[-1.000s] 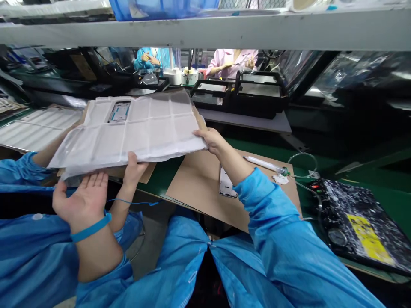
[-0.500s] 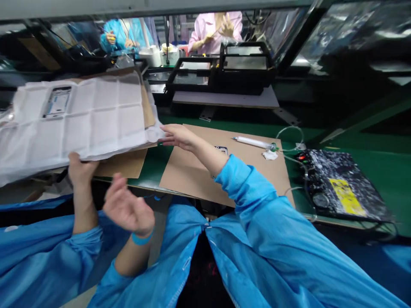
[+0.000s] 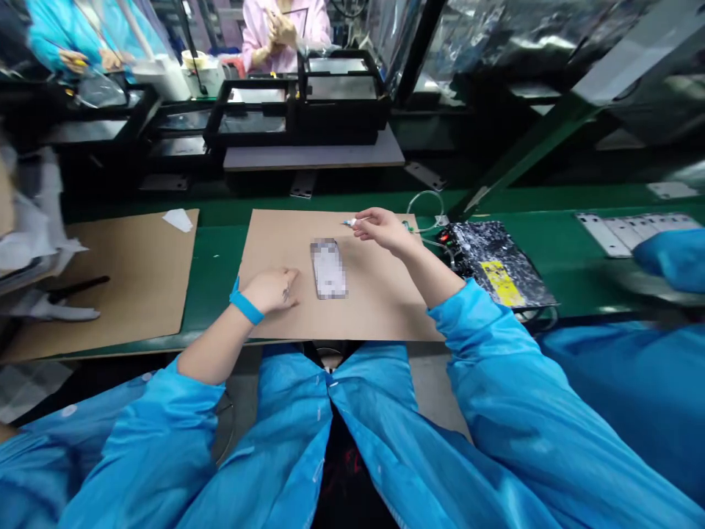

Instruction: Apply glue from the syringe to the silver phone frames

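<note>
On the brown cardboard sheet (image 3: 286,228) in front of me lies a flat phone-shaped part (image 3: 329,270), its surface blurred into blocks. My left hand (image 3: 272,290), with a blue band at the wrist, rests on the cardboard just left of the part. Its fingers are loosely bent and apart, holding nothing. Beyond the part and to its right, my right hand (image 3: 382,229) closes over a white dispensing syringe (image 3: 351,222). The syringe's tip sticks out leftward past my fingertips, while the hand hides most of the barrel.
To the right stands a black-and-white speckled box (image 3: 496,264) with a yellow label, joined by a clear tube (image 3: 424,195). Another cardboard sheet (image 3: 137,286) lies left, near white wrapping (image 3: 33,213). Black trays (image 3: 253,117) stand behind. Co-workers sit opposite and at both sides.
My right hand has left the white sheet stack and moved to the syringe. My left hand has come onto the cardboard beside the part. The stack has moved mostly out of view at left.
</note>
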